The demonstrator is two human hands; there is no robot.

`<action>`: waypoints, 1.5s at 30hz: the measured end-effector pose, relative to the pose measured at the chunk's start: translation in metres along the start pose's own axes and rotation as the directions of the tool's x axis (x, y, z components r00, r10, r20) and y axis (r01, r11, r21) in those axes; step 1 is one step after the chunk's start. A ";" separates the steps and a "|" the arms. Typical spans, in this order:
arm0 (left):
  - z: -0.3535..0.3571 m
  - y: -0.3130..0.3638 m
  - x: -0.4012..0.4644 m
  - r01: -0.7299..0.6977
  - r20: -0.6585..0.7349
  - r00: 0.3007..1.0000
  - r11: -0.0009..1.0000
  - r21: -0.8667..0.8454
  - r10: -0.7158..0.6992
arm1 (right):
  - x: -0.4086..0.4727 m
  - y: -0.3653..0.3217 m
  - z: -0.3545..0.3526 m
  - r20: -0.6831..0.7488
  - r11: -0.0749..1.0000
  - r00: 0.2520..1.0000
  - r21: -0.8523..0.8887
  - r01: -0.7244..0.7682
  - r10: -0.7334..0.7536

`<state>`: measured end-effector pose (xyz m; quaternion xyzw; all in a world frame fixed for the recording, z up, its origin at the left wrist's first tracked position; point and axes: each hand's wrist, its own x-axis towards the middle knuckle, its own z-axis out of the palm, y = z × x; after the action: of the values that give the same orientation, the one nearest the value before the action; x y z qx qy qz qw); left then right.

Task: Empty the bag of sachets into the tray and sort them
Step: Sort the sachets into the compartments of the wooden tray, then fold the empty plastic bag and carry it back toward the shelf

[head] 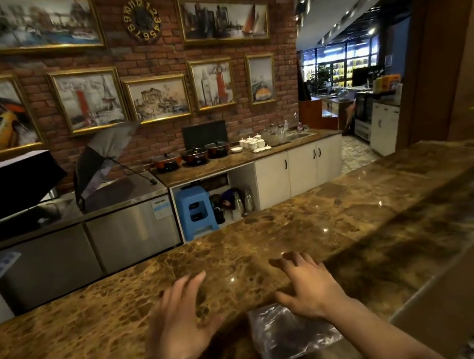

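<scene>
A clear plastic bag (289, 332) lies flat on the brown marble counter (270, 236), near its front edge and just below my right hand. It looks see-through; I cannot make out sachets in it. My right hand (305, 285) hovers over the counter with fingers spread, its wrist over the bag's top right corner. My left hand (180, 317) is held out to the left of the bag, fingers apart, holding nothing. No tray shows in this view.
The marble counter runs from the lower left to the far right. Behind it stand a steel fridge unit (83, 245) with an open umbrella (101, 161), a blue stool (195, 211) and a back counter with pots (194, 155) and white cups.
</scene>
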<state>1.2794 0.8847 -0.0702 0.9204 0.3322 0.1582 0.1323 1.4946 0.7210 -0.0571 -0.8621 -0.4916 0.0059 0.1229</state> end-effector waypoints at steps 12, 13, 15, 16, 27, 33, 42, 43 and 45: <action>0.065 0.120 0.052 -0.044 0.201 0.979 0.997 0.070 0.029 | 0.002 0.130 -0.007 0.156 1.000 0.988 0.009 0.002 -0.003; 0.073 0.125 0.056 -0.057 0.221 0.974 0.996 0.068 0.041 | 0.004 0.138 -0.005 0.177 1.000 0.984 0.015 0.003 -0.006; 0.092 0.133 0.062 -0.073 0.267 0.962 0.995 0.067 0.053 | 0.006 0.154 0.003 0.217 1.000 0.976 0.030 0.008 -0.014; 0.101 0.136 0.064 -0.074 0.291 0.955 0.995 0.070 0.051 | 0.007 0.162 0.008 0.243 0.999 0.970 0.029 0.017 -0.024; 0.157 0.141 0.063 -0.025 0.459 0.886 0.985 0.168 -0.056 | 0.017 0.207 0.054 0.391 0.994 0.915 -0.006 0.107 -0.096; 0.170 0.139 0.064 -0.066 0.482 0.876 0.983 0.171 -0.025 | 0.019 0.220 0.073 0.356 0.992 0.929 -0.034 0.120 -0.100; 0.168 0.146 0.062 -0.039 0.500 0.865 0.989 0.141 -0.037 | 0.013 0.221 0.066 0.273 0.998 0.960 0.031 0.050 -0.057; 0.166 0.147 0.063 -0.007 0.477 0.876 0.989 0.147 -0.065 | 0.015 0.220 0.061 0.248 0.999 0.968 0.038 0.035 -0.044; 0.159 0.150 0.065 0.018 0.400 0.914 0.992 0.122 -0.065 | 0.020 0.218 0.052 0.176 0.999 0.984 0.049 0.011 -0.019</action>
<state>1.4730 0.7936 -0.1502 0.9320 0.3260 -0.0570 0.1477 1.6824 0.6422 -0.1527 -0.8512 -0.5068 0.0933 0.0994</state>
